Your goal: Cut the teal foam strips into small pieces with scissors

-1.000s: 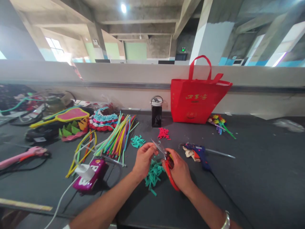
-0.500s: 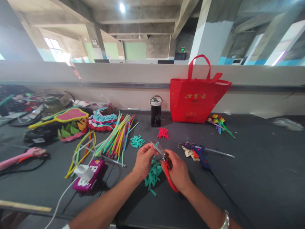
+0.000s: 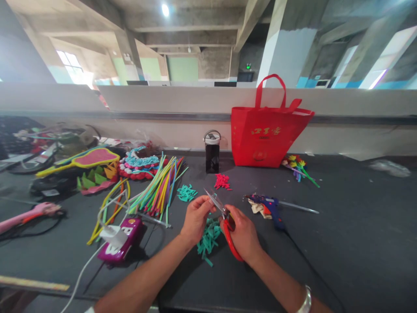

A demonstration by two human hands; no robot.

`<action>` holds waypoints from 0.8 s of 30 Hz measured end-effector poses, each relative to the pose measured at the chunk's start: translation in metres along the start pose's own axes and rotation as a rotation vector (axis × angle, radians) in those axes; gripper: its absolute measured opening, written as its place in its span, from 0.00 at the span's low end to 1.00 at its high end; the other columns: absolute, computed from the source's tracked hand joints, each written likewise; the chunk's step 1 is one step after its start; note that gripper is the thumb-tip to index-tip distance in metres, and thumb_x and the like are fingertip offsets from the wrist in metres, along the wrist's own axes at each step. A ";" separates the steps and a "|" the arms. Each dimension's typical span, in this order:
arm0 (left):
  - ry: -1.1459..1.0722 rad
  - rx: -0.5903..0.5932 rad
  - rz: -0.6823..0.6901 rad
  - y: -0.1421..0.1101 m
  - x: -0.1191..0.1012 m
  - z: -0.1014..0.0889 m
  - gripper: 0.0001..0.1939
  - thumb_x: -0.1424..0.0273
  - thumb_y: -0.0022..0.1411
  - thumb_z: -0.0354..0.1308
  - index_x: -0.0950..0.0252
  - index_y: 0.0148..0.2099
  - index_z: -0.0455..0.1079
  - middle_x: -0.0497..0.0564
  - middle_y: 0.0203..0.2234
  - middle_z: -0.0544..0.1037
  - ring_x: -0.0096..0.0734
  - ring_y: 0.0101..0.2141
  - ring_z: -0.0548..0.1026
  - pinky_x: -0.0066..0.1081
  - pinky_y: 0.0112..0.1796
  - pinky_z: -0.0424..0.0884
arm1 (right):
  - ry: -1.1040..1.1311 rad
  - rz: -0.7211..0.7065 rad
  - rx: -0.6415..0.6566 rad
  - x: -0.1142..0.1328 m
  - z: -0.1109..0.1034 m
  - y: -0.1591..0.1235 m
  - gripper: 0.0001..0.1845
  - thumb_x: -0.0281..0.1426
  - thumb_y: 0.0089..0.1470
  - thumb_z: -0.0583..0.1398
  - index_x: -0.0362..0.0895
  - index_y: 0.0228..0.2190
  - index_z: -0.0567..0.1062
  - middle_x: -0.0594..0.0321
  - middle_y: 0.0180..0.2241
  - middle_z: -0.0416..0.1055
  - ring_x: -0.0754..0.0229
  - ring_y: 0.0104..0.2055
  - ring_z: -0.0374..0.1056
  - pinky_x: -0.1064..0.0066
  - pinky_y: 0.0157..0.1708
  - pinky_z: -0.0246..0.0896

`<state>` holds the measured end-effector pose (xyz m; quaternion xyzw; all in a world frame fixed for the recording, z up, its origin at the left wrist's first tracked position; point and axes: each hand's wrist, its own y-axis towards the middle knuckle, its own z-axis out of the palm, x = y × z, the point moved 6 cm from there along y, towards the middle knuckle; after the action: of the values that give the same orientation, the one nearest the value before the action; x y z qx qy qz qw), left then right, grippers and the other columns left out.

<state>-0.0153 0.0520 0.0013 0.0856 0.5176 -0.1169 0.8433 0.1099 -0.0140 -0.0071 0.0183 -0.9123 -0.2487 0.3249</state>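
My right hand (image 3: 243, 234) is wrapped round a pair of scissors (image 3: 230, 238) with red handles. Their metal blades point up and to the left, right by the fingertips of my left hand (image 3: 196, 219). Those left fingers are pinched together, and whatever sits between them is too small or hidden to make out. Beneath both hands lies a loose heap of teal-green strips (image 3: 208, 239), partly covered by them. Beyond the hands are a small pile of turquoise pieces (image 3: 186, 193) and a pile of pinkish-red pieces (image 3: 223, 181).
Long coloured stems (image 3: 159, 187) lie to the left, near a purple power strip (image 3: 120, 243) with a white plug. On the right rests a blue glue gun (image 3: 269, 206) with its cord. A dark bottle (image 3: 212, 154) and a red bag (image 3: 269, 139) stand at the back.
Both hands and the scissors keep nearly the same pose. A tiny teal bit by the blades shows less clearly now. The whole view has shifted very slightly.
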 end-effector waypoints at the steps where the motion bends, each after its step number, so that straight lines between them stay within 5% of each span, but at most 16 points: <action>1: 0.000 -0.003 -0.001 0.000 0.000 0.000 0.10 0.66 0.49 0.65 0.68 0.27 0.71 0.46 0.19 0.70 0.21 0.23 0.66 0.23 0.28 0.62 | -0.009 -0.001 -0.007 0.000 -0.001 0.000 0.17 0.29 0.53 0.57 0.45 0.46 0.70 0.59 0.39 0.74 0.57 0.38 0.72 0.67 0.39 0.66; 24: -0.033 0.039 0.006 0.001 0.002 0.000 0.08 0.68 0.51 0.65 0.68 0.28 0.72 0.46 0.21 0.71 0.20 0.23 0.65 0.22 0.28 0.62 | -0.067 0.023 0.027 0.006 -0.005 -0.001 0.17 0.30 0.54 0.57 0.46 0.47 0.68 0.59 0.39 0.73 0.55 0.39 0.70 0.66 0.40 0.64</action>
<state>-0.0143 0.0531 -0.0004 0.1017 0.5010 -0.1259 0.8502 0.1082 -0.0180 -0.0006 0.0038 -0.9261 -0.2331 0.2967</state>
